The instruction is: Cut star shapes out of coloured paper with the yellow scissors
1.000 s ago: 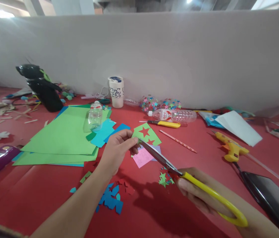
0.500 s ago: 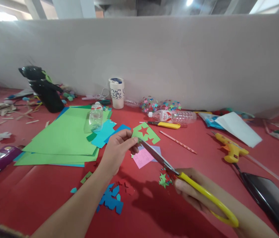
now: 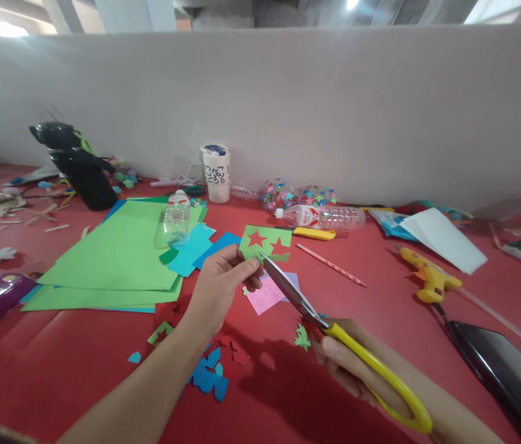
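My left hand [image 3: 227, 283] pinches the lower left edge of a small sheet of green paper [image 3: 268, 237] that has star-shaped holes cut through it. In my right hand [image 3: 341, 357] are scissors [image 3: 288, 285] with yellow handles, the fingers wrapped through the loops. Their blade tips touch or nearly touch the green paper's lower edge, close to my left thumb; whether the blades are parted there is hard to make out. Below the blades lie a pink paper square [image 3: 266, 295] and a few cut green stars [image 3: 303, 337], partly hidden by my right hand.
Larger green sheets [image 3: 107, 253] lie to the left with a clear bottle [image 3: 177, 219] on them. Blue scraps [image 3: 209, 376] sit near my left forearm. Behind are a yellow cutter [image 3: 314, 234] and another bottle [image 3: 325, 217]; a glue gun [image 3: 433, 274] lies right.
The green paper has turned in my left hand and sits slightly further left. The scissors have shifted a little left, their tips still by my left thumb.
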Demonstrator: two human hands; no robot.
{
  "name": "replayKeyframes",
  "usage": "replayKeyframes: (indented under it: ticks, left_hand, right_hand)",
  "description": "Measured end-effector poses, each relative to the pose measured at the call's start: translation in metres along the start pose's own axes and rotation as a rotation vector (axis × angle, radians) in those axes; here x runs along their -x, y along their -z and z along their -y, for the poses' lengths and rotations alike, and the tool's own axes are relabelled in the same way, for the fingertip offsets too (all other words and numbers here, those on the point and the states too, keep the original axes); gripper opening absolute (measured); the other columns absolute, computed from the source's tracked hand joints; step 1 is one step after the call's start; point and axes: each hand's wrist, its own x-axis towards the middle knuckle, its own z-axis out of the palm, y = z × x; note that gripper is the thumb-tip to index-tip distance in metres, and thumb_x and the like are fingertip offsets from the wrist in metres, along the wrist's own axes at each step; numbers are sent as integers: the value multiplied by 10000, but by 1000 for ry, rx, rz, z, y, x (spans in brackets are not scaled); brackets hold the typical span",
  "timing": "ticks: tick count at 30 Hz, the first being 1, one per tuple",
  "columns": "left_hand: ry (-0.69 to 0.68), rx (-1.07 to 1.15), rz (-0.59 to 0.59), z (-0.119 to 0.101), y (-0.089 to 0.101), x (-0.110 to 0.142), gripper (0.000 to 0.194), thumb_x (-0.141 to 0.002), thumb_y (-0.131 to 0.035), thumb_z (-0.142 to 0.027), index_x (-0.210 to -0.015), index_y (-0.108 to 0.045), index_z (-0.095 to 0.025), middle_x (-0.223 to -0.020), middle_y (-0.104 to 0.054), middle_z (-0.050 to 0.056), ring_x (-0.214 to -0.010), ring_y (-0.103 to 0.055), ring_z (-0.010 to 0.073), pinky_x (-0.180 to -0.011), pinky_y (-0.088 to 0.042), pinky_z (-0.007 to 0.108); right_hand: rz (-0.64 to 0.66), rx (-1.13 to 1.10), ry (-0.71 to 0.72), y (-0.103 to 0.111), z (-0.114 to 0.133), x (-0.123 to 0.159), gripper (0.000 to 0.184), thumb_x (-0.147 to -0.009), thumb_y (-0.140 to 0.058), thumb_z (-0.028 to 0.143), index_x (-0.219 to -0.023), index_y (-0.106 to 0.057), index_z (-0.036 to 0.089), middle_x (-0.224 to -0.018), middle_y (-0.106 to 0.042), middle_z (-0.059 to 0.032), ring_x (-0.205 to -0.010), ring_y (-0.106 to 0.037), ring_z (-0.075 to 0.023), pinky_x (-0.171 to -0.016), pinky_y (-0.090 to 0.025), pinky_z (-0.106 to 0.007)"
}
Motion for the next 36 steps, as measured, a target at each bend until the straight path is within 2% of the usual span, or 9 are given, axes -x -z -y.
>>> replayKeyframes:
  ticks: [4,9,13,17,24,32,36]
  left_hand:
    - [1,24,10,1,-2,2,82,-731,-627,-195,-661,-616,-155,-587,-620,-15,-506,-550,90,-513,-428,223]
    - [10,87,10,4,-6,4,78,-748,-620,-192,-682,-614,-151,-592,-613,-23,-508,-540,77,-516,-424,209]
    - [8,127,7,6,-7,4,88,-753,-613,-181,-670,-612,-149,-586,-615,-24,-495,-534,70,-511,-419,201]
    - [11,118,18,5,-6,4,78,-760,-602,-171,-688,-614,-144,-592,-614,-18,-505,-537,77,-516,-423,209]
    - [8,125,21,5,-5,5,67,-756,-604,-173,-697,-616,-146,-592,-608,-20,-505,-532,75,-517,-421,209]
    - [8,122,41,5,-3,3,50,-741,-622,-189,-708,-627,-152,-599,-616,-17,-507,-543,77,-516,-415,209]
    - [24,105,59,5,-2,2,53,-741,-622,-196,-711,-629,-153,-570,-607,-17,-498,-535,77,-510,-404,206]
  right_hand:
    - [-70,-14,-3,-9,4,2,476,-785,-413,685,-708,-456,217,-447,-375,93,-371,-310,-68,-370,-241,-170]
    - [-73,-4,-42,-22,9,-1,486,-793,-340,685,-710,-422,213,-381,-367,109,-291,-260,-38,-317,-224,-150]
    - [-139,-11,-71,-28,11,-2,443,-791,-366,647,-692,-417,218,-358,-354,111,-286,-253,-43,-309,-223,-149]
    - [-171,-35,-82,-30,13,-1,397,-790,-434,606,-666,-394,232,-348,-320,118,-295,-243,-53,-308,-214,-155]
    - [-221,-12,-131,-34,16,0,368,-772,-425,574,-640,-400,231,-342,-330,114,-299,-248,-50,-320,-229,-153]
    - [-168,-11,-20,-28,8,-4,366,-787,-445,568,-645,-364,240,-359,-352,105,-293,-255,-57,-311,-213,-174]
    - [-177,31,-27,-28,12,-3,360,-790,-403,564,-655,-392,230,-376,-379,99,-299,-267,-46,-332,-218,-176]
